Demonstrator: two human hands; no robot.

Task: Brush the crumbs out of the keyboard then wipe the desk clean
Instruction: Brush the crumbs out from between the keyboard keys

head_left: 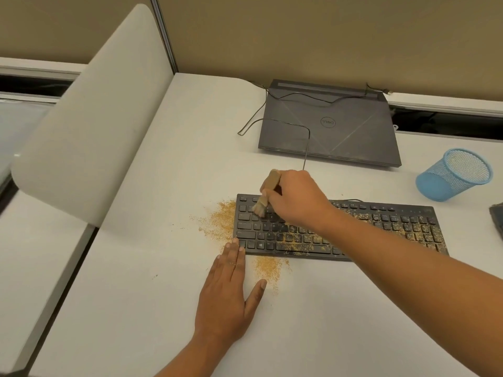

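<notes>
On the desk (163, 308), right hand (296, 197) grips brush (268, 191) against the keyboard (394, 227).

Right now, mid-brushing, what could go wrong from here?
1. The brush in the right hand pushes crumbs off the keyboard's left end; the pile on the desk may scatter wider.
2. The left hand lies flat, only fingertips touching the keyboard's corner, so it could slide.
3. The right forearm crosses crumb-covered keys and might drag grit along.

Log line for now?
phase: brushing | right hand: holds brush on keyboard | left hand: flat on desk | crumbs: desk, keys
</notes>
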